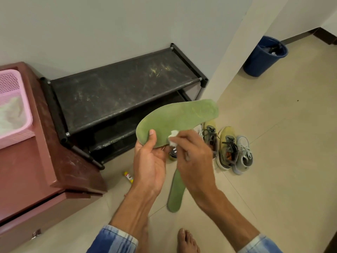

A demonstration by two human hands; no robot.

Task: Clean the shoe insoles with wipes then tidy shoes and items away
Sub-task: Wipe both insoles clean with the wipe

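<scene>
My left hand holds a green insole by its heel end, thumb on top, the toe end pointing up and right. My right hand pinches a crumpled white wipe against the insole's lower edge. A second green insole lies on the floor below my hands. A yellow shoe and a grey-white shoe stand side by side on the tiles to the right, with another yellow shoe partly behind my right hand.
A dusty black shoe rack stands against the wall. A maroon cabinet with a pink basket is at the left. A blue bin sits far right. A small yellow tube lies on the floor. My bare foot is at the bottom.
</scene>
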